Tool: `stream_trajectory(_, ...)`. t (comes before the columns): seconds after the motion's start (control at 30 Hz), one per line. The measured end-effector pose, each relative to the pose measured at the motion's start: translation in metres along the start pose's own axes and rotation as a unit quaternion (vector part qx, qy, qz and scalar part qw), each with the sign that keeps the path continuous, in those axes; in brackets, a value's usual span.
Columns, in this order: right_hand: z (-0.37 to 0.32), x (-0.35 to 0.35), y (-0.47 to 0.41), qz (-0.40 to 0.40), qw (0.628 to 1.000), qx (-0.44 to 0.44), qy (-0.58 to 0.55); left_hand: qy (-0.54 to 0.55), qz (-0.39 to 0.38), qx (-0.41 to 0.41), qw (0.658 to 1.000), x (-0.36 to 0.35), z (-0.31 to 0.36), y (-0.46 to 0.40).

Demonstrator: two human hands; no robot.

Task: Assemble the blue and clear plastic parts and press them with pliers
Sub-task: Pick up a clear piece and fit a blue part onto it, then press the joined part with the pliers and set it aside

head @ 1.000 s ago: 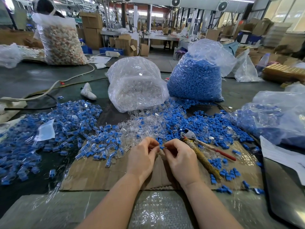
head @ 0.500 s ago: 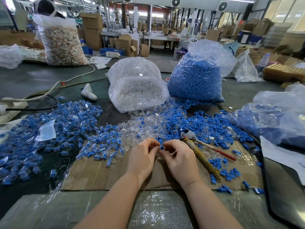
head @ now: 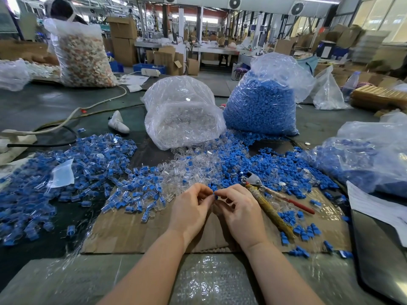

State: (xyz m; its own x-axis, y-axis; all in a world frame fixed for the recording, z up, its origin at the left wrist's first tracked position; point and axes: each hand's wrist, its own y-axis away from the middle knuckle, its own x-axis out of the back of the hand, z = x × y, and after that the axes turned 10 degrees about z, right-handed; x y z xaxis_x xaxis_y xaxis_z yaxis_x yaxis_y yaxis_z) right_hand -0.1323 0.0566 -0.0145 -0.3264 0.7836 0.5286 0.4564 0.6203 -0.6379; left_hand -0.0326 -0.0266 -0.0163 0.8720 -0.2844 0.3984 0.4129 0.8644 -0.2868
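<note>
Far left: a spread of joined pieces (head: 66, 172), blue in clear, most likely pushed aside as finished work, out of the way of the hands; further in, a smaller drift of the same on the edge of the cardboard (head: 132, 230), probably a mat to protect the table and give a firm base; behind, at centre, a clear bag (head: 182, 115) lying on its side, mouth toward the worker, clear parts (head: 193, 161) spilling within reach; beside it a blue bag (head: 262, 106) upright, blue parts (head: 264, 166) fanned out in front for the same reason; low centre, left hand (head: 189, 212) curled, fingertips meeting the right's, seemingly steadying a clear part, though too small and see-through to confirm; between the two hands a blue part (head: 215, 196), pinched at the tips of the right hand (head: 240, 214), fingers bent, held up close above the mat, apparently for lining up and pushing home; just right of that hand, pliers (head: 264, 201) lying idle on the mat, jaws away, wrapped handle toward the wrist, a short grab away for the pressing step, not yet begun; further right, a few loose blue parts, then another bag (head: 363, 159) of blue stock, and paper (head: 378, 205) at the edge
</note>
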Motion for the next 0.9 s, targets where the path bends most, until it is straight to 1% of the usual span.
stream_trajectory(0.23, 0.001, 0.001, 0.0, -0.001, 1.0, -0.005, 0.023, -0.007, 0.0, 0.0, 1.0, 0.0, 0.0, 0.0)
stream_trajectory(0.3, 0.003, 0.004, -0.001, 0.016, 0.997, -0.018, 0.067, 0.002, 0.002, 0.005, 1.0, 0.0, 0.0, 0.001)
stream_trajectory(0.37, 0.006, 0.011, -0.005, 0.017, 0.985, -0.062, 0.159, 0.007, 0.0, 0.007, 1.0, 0.0, 0.0, 0.001)
stream_trajectory(0.43, 0.012, 0.022, -0.011, 0.0, 0.951, -0.127, 0.282, 0.013, -0.004, 0.008, 1.0, 0.001, 0.0, 0.001)
stream_trajectory(0.5, 0.019, 0.035, -0.016, -0.053, 0.898, -0.196, 0.391, 0.022, -0.007, 0.008, 1.0, 0.001, 0.0, 0.001)
stream_trajectory(0.57, 0.026, 0.047, -0.019, -0.123, 0.852, -0.254, 0.441, 0.024, -0.008, 0.007, 1.0, 0.002, 0.001, 0.001)
stream_trajectory(0.63, 0.032, 0.054, -0.019, -0.176, 0.828, -0.289, 0.448, 0.032, -0.011, 0.013, 0.999, 0.002, 0.001, 0.0)
stream_trajectory(0.7, 0.036, 0.057, -0.019, -0.197, 0.822, -0.293, 0.448, 0.041, -0.012, 0.02, 0.999, 0.003, 0.001, 0.001)
stream_trajectory(0.73, 0.036, 0.057, -0.018, -0.193, 0.823, -0.283, 0.453, 0.043, -0.009, 0.021, 0.999, 0.003, 0.001, 0.001)
stream_trajectory(0.9, 0.03, 0.053, -0.011, -0.13, 0.849, -0.179, 0.48, 0.054, 0.005, 0.03, 0.998, 0.004, 0.001, 0.0)
